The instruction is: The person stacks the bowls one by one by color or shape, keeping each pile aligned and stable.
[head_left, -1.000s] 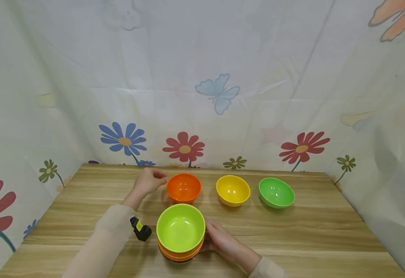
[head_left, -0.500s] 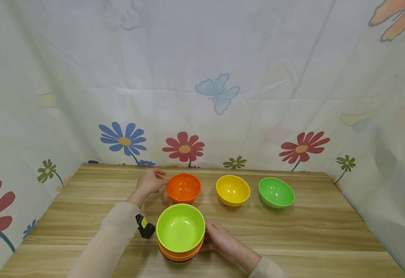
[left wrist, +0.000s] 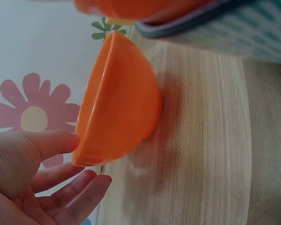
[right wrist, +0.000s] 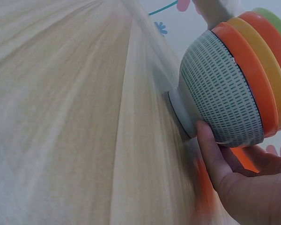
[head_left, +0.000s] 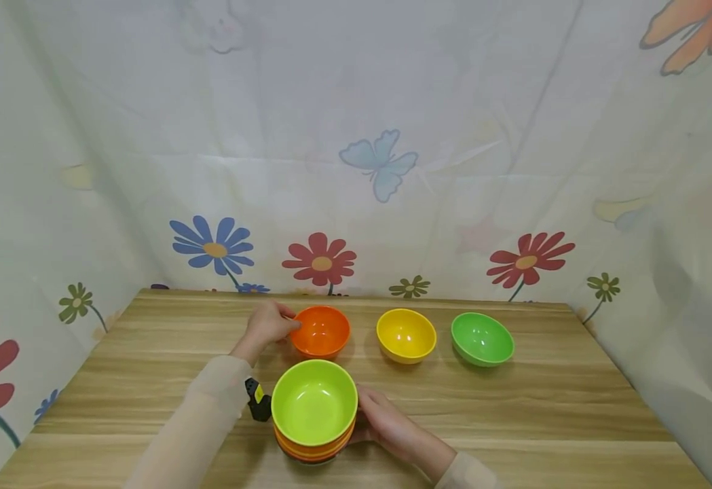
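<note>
My left hand (head_left: 267, 324) pinches the left rim of the orange bowl (head_left: 322, 333); in the left wrist view the thumb of the hand (left wrist: 42, 178) lies on the rim of that bowl (left wrist: 126, 98), other fingers below. My right hand (head_left: 392, 424) holds the right side of a stack of bowls topped by a lime green bowl (head_left: 314, 404). In the right wrist view, a patterned bowl (right wrist: 220, 89) forms the bottom of the stack, orange and yellow bowls nested in it, and the right hand (right wrist: 253, 187) has its fingers against it.
A yellow bowl (head_left: 406, 336) and a green bowl (head_left: 482, 339) stand in a row right of the orange one. The wooden table (head_left: 514, 421) ends at a flowered curtain (head_left: 453, 204) behind. A black device (head_left: 258, 400) sits beside my left sleeve, left of the stack.
My left hand has moved right, from beside the orange bowl onto its rim. My right hand and the stack look unchanged; the whole head view has shifted slightly.
</note>
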`<state>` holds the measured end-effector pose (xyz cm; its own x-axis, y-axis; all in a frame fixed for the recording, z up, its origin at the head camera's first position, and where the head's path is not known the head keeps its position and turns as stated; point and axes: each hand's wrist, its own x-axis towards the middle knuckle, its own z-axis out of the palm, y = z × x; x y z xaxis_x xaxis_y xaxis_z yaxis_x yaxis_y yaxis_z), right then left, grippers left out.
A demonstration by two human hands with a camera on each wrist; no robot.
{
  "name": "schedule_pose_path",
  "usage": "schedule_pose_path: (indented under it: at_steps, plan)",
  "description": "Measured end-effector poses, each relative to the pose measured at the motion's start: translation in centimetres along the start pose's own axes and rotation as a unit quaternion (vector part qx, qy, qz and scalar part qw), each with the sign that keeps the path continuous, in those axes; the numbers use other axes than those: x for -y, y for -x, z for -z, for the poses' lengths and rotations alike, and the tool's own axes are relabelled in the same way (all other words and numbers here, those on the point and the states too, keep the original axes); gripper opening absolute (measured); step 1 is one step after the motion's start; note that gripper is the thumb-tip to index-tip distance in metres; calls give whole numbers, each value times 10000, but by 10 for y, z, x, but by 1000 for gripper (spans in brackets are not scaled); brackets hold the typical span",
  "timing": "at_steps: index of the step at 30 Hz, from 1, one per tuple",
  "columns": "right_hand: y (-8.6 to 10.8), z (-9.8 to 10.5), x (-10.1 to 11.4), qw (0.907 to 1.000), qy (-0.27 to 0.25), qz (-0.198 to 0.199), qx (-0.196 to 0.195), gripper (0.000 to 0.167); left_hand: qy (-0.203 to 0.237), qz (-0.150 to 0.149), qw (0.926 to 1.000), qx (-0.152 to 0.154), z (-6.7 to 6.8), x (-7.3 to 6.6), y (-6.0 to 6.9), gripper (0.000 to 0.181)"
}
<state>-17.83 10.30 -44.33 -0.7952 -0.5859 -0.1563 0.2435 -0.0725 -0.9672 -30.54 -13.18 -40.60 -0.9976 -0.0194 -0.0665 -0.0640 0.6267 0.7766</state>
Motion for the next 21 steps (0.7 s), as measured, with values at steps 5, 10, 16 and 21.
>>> schedule_pose_path:
  at_steps: [5, 10, 16, 21]
  plan:
    - [0, 0, -1, 10000, -6, -17, 75, 59, -73, -53, 9999, -72, -2, 0, 1, 29]
    - [1, 0, 1, 10000, -7, -57, 78, 60, 11, -4, 10000, -54, -3, -1, 3, 28]
    - [1, 0, 0, 10000, -26, -12, 55, 60, 152, 87, 9998, 10, -4, -3, 5, 26]
    - [1, -1, 1, 10000, -24, -10, 4, 59, 190, 201, 9996, 34, -4, -6, 5, 26]
